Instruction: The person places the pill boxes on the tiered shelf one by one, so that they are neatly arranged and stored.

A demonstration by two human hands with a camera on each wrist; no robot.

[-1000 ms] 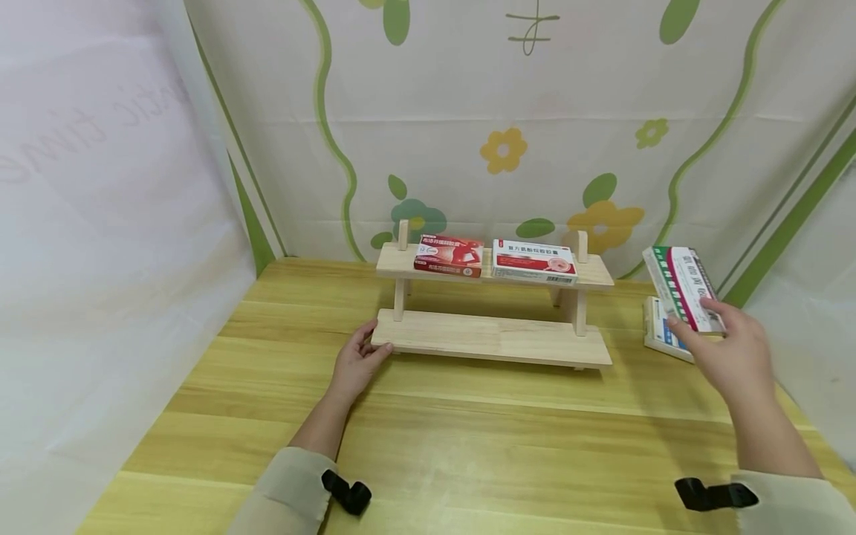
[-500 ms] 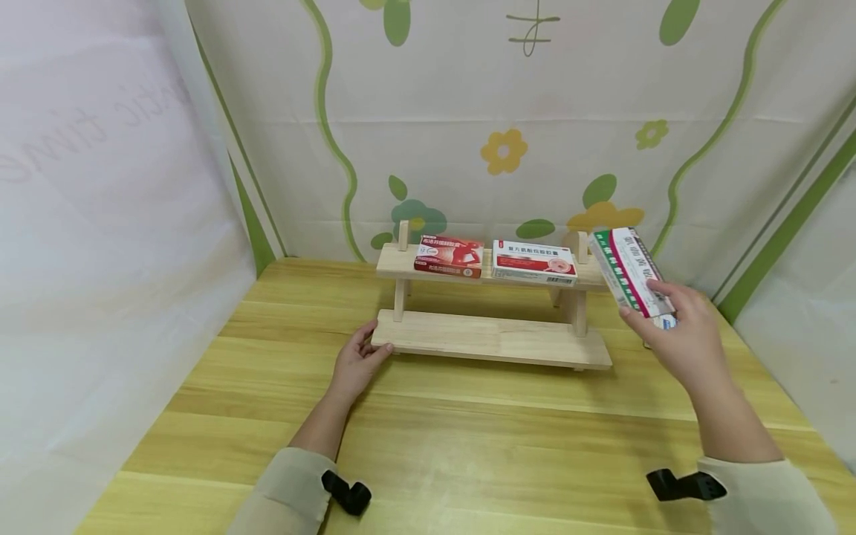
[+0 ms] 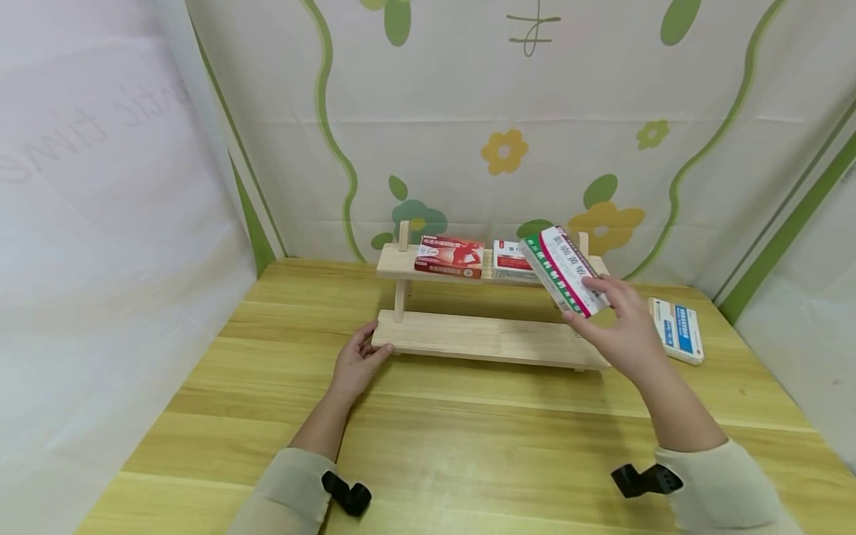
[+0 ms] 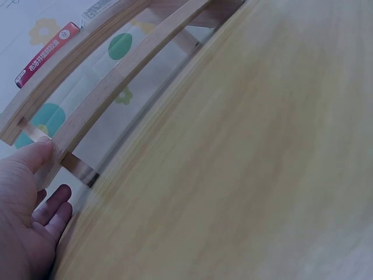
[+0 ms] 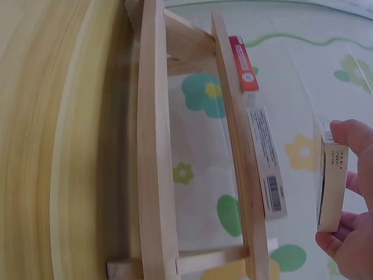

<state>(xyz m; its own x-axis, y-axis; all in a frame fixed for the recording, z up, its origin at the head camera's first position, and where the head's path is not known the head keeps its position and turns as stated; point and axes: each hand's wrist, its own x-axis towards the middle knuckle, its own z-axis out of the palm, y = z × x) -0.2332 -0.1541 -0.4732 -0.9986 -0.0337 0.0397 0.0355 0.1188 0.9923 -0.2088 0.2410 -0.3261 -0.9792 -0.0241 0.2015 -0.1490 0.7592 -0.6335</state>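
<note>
A two-tier wooden display rack (image 3: 478, 338) stands on the table. My left hand (image 3: 357, 365) grips the left end of its lower board, thumb on top; in the left wrist view the thumb (image 4: 36, 153) lies against that end. My right hand (image 3: 625, 327) holds a white, green and magenta medicine box (image 3: 565, 269) between thumb and fingers, tilted, in front of the rack's right side. On the upper board lie a red medicine box (image 3: 449, 257) and a white-and-red medicine box (image 3: 510, 261), partly hidden by the held box. The right wrist view shows the held box (image 5: 333, 181) edge-on.
A white-and-blue medicine box (image 3: 678, 331) lies on the wooden table (image 3: 468, 446) to the right of the rack. Behind the rack hangs a white cloth (image 3: 428, 111) with printed flowers. Short posts (image 3: 404, 234) stick up above the upper board at its ends.
My right hand has carried the medicine box leftward from over the white-and-blue box to in front of the rack's upper right. The left hand stays on the lower board.
</note>
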